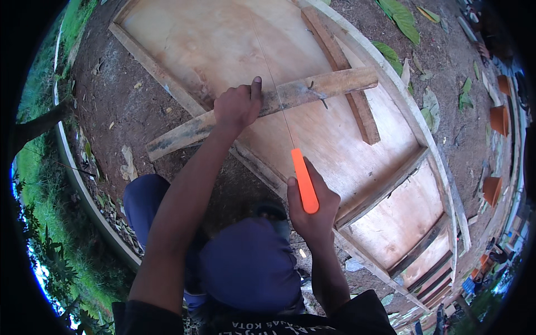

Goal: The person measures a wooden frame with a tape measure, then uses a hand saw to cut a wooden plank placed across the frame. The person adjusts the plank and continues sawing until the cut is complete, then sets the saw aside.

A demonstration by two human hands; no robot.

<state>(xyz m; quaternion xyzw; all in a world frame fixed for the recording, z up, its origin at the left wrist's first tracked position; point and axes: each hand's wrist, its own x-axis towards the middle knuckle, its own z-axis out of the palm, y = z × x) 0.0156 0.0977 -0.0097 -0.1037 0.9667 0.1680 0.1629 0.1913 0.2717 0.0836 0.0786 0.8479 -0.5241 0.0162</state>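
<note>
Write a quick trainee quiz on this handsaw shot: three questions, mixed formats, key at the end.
1. Fill in: the ____ hand grips the handsaw.
2. True or false: the left hand holds the wooden plank to the left of where the handsaw crosses it.
3. Multiple choice: what lies under the wooden plank?
A) a steel trestle
B) a wood-framed plywood panel
C) a stack of bricks

Key: 1. right, the right hand; 2. true; 3. B
</note>
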